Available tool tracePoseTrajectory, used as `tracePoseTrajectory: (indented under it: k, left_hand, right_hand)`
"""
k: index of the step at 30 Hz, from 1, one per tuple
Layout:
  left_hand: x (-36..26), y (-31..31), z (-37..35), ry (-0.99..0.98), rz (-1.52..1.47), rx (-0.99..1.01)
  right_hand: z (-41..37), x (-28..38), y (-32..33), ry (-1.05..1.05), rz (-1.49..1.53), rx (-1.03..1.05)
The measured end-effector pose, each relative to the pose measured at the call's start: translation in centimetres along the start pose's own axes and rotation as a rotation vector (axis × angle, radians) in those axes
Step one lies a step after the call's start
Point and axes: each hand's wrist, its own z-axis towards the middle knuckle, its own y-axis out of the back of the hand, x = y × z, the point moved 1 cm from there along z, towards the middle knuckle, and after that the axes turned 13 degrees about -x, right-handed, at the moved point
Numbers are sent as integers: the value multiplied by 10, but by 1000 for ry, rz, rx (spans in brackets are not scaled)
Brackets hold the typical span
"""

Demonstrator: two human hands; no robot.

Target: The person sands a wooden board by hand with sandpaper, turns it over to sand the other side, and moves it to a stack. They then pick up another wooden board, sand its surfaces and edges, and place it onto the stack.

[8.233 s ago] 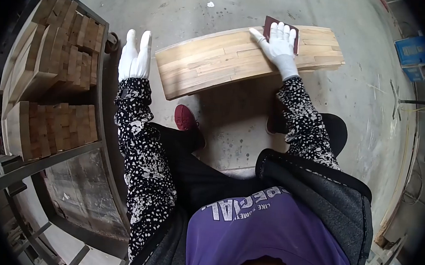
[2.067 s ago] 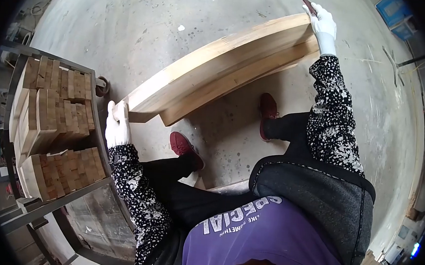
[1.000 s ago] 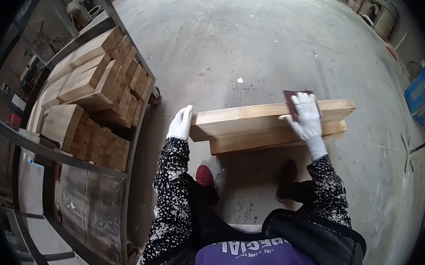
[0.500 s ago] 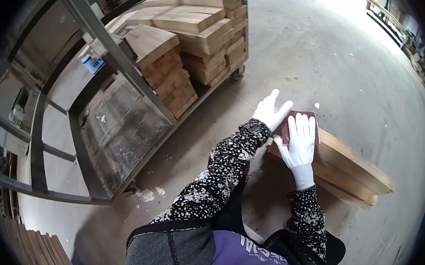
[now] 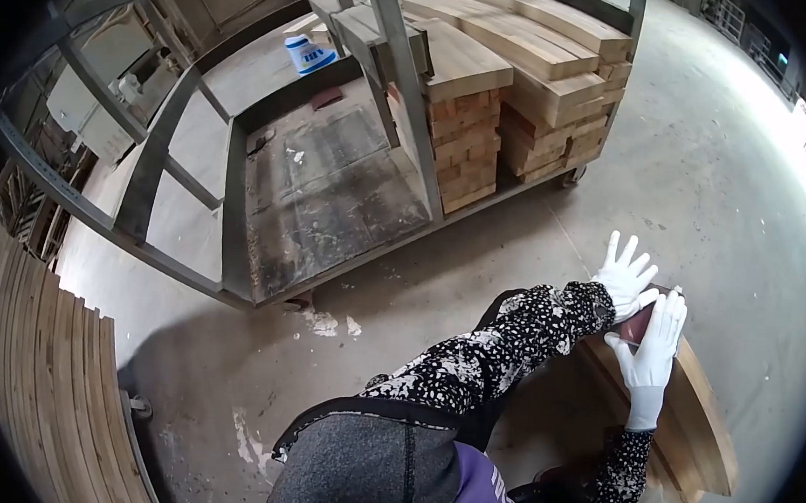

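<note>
My left hand, in a white glove, has its fingers spread wide, with the thumb at the upper edge of a dark red sheet of sandpaper. My right hand, gloved in white too, lies over that sheet, thumb on its near left side and fingers along its right side. Beneath the sandpaper is the far end of a stack of curved wooden pieces, low in front of me to the right. Part of the sandpaper is hidden under the right-hand fingers.
A metal-framed cart on wheels stands ahead and to the left, loaded with stacked wooden blocks. On it are a blue-and-white container and a small dark red piece. Upright boards stand at lower left.
The view has turned left, so the cart and my hands appear farther right. My hands are closer together, with the left thumb now over the sandpaper's edge.
</note>
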Motion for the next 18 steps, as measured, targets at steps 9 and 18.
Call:
tracePoseTrajectory:
  k: [9, 18]
  left_hand:
    - [-5, 11, 12, -10, 135, 48]
    - [-40, 41, 31, -252, 116, 97]
  right_hand:
    - [-19, -8, 45, -17, -329, -40]
    - [-53, -46, 27, -55, -306, -114]
